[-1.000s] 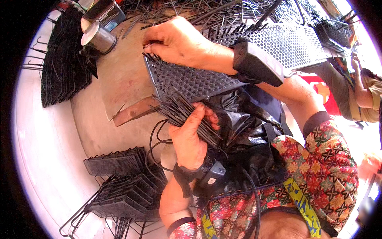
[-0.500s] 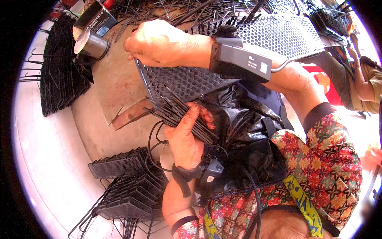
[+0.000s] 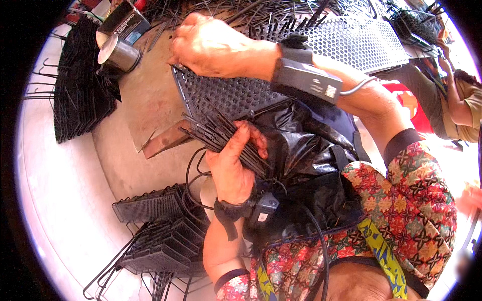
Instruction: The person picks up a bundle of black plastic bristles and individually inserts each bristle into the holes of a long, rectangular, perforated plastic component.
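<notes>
My left hand (image 3: 233,165) is wrapped round a bundle of thin black metal rods (image 3: 211,133), which fan out past the thumb toward the upper left. Beyond it lies a black perforated metal panel (image 3: 226,100), tilted, with a raised edge strip on its left. Above that panel's far left corner is my right hand (image 3: 201,45), its fingers curled down and closed. What those fingers hold, if anything, is hidden behind the hand. A black plastic sheet (image 3: 296,140) covers my lap beneath the bundle.
Wire racks with mesh trays (image 3: 155,251) stand at lower left; stacked black hooked racks (image 3: 83,95) are upper left. A metal cup (image 3: 120,54) sits by a box (image 3: 125,22). Loose rods (image 3: 226,10) pile at the back, near another perforated panel (image 3: 361,42). A person (image 3: 459,103) is at right.
My right hand has shifted slightly right and away from me, showing more of the panel's corner. My left hand keeps its hold on the rods, nearly still.
</notes>
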A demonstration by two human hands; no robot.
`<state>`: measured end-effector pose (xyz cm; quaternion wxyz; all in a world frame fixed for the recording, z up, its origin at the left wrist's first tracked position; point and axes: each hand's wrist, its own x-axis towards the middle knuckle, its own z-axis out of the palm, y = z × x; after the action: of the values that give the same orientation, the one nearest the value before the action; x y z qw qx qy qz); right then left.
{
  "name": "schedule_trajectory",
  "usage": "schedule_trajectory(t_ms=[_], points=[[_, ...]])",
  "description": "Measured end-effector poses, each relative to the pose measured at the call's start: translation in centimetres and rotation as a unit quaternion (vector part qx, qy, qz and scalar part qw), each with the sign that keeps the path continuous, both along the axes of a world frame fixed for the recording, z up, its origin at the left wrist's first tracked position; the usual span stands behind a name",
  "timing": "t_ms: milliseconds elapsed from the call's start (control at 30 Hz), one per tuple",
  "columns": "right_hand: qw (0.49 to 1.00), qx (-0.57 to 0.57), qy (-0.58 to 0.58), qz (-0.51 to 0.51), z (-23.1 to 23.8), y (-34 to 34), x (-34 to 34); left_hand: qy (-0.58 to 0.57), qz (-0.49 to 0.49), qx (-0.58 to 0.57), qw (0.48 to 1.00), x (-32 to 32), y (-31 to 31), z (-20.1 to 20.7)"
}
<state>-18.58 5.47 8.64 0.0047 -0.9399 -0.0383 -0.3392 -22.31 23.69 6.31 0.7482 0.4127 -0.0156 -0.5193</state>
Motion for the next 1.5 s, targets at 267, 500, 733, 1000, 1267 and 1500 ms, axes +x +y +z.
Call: schedule_trajectory(t_ms=[267, 500, 733, 1000, 1267, 1500], points=[[0.841, 0.512, 0.172, 0.035, 2.4, 3.9, -6.9, 0.023, -0.017, -0.052, 0.998, 0.3, 0.1, 0.5], [0.679, 0.705, 0.195, 0.062, 1.1, 3.4, -7.8, -0.031, -0.021, -0.057, 0.998, 0.2, -0.4, 0.8], [0.675, 0.719, 0.166, 0.004, 0.7, 2.9, -8.3, -0.04, 0.0, 0.034, 0.999, 0.4, -0.1, 0.6], [0.642, 0.742, 0.192, 0.036, 0.6, 3.5, -9.0, 0.0, 0.034, 0.025, 0.999, 0.5, -0.1, 0.4], [0.634, 0.769, 0.075, 0.023, 0.5, 2.5, -8.2, -0.036, 0.023, 0.089, 0.995, 0.3, 0.0, 0.9], [0.609, 0.779, 0.144, 0.033, 0.8, 2.4, -8.1, -0.074, 0.004, 0.076, 0.994, 0.2, 0.1, 0.9]])
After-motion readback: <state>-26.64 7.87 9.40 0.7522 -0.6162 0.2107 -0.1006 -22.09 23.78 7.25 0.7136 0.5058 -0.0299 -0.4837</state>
